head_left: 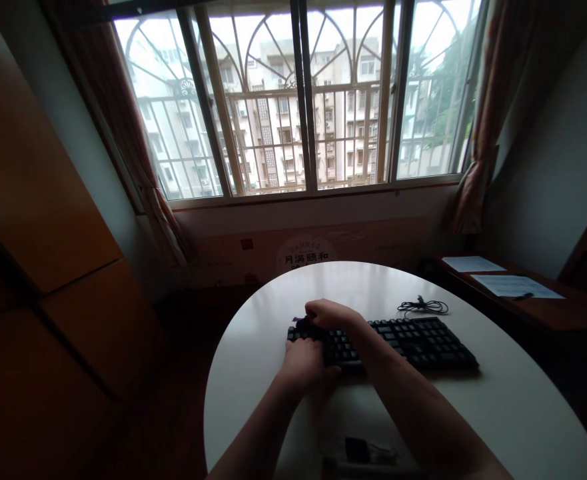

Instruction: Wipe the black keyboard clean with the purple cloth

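A black keyboard (413, 343) lies on a round white table (253, 393). My left hand (303, 360) grips its left end, fingers over the keys and thumb along the front edge. Crossing above it, my right arm reaches to the back left corner of the keyboard. There my right hand (330, 313) is closed around a small dark item with a purple edge (298, 320); most of it is hidden by the fingers, so its kind is unclear. Behind the keyboard rests a coiled black cable (423, 305).
Near the table's front edge, between my forearms, are a small black object (357, 450) and other dim items. A brown side table (573, 313) at right carries paper sheets (516, 285). Wooden cabinets (38, 200) stand at left, a barred window (303, 100) ahead.
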A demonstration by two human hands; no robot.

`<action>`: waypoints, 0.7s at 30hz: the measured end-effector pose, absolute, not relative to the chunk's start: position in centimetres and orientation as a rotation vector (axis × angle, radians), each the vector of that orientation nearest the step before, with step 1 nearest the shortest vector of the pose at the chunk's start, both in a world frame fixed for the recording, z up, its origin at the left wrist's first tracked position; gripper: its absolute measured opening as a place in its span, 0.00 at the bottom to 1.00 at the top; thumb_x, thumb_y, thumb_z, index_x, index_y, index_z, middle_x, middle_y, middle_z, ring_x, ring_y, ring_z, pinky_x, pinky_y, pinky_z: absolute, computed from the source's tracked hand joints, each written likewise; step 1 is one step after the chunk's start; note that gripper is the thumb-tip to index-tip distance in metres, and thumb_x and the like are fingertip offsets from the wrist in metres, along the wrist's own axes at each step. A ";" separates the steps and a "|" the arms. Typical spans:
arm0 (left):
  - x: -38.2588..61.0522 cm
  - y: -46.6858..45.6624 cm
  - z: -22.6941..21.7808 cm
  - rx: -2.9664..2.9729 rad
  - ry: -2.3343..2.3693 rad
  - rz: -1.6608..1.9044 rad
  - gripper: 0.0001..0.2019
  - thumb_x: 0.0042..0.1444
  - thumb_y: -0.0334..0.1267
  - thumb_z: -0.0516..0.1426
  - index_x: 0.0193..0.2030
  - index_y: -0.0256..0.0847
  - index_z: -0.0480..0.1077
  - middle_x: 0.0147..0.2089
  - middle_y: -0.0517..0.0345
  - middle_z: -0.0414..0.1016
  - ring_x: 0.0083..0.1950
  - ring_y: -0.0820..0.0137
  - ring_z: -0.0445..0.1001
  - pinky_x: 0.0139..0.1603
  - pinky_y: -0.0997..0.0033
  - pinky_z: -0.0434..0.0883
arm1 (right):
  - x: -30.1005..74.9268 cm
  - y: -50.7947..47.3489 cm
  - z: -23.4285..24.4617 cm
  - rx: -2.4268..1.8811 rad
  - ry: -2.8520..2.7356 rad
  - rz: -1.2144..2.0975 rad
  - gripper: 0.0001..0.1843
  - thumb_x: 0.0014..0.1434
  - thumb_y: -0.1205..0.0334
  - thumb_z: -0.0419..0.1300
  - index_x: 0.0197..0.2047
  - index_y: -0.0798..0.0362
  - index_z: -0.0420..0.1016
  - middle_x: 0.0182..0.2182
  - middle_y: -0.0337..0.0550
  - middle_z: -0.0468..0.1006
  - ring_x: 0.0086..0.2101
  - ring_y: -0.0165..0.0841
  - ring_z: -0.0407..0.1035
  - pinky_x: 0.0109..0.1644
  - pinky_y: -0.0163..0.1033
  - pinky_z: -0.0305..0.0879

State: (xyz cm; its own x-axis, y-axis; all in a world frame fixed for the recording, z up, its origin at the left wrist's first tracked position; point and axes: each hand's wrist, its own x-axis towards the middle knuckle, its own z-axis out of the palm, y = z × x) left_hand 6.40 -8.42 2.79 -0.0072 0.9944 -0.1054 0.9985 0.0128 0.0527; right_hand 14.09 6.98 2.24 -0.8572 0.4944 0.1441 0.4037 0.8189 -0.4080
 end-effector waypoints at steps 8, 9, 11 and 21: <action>6.7 -8.6 3.1 2.131 2.198 -0.065 0.27 0.49 0.63 0.56 0.42 0.40 0.74 0.44 0.46 0.78 0.46 0.51 0.74 0.49 0.51 0.68 | 15.4 8.1 3.0 -0.895 -2.848 0.487 0.09 0.44 0.74 0.61 0.30 0.55 0.77 0.29 0.46 0.78 0.28 0.34 0.67 0.30 0.34 0.54; 6.7 -8.6 3.0 2.136 2.196 -0.067 0.27 0.49 0.63 0.56 0.42 0.40 0.74 0.44 0.46 0.78 0.46 0.51 0.74 0.48 0.52 0.68 | 15.4 8.0 3.1 -0.892 -2.844 0.478 0.09 0.44 0.74 0.61 0.30 0.54 0.77 0.30 0.46 0.78 0.28 0.35 0.67 0.30 0.35 0.54; 6.6 -8.5 3.0 2.143 2.184 -0.076 0.27 0.49 0.63 0.56 0.41 0.41 0.73 0.44 0.46 0.78 0.45 0.51 0.74 0.48 0.52 0.68 | 15.2 7.6 3.1 -0.867 -2.831 0.462 0.10 0.45 0.74 0.60 0.32 0.54 0.77 0.31 0.47 0.78 0.30 0.36 0.68 0.30 0.35 0.53; 6.4 -8.7 3.2 2.145 2.124 0.006 0.31 0.50 0.59 0.58 0.56 0.43 0.69 0.48 0.46 0.77 0.50 0.48 0.73 0.51 0.49 0.66 | 12.9 6.0 1.2 -0.633 -2.686 0.570 0.10 0.51 0.74 0.56 0.35 0.54 0.75 0.32 0.42 0.76 0.31 0.31 0.64 0.32 0.33 0.54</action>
State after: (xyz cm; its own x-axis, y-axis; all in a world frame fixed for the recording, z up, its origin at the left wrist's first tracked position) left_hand 6.45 -8.70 3.19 0.0134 0.9964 -0.0835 0.9960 -0.0059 0.0894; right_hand 12.86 6.02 1.21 -0.8499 0.4813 0.2144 0.3528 0.8221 -0.4469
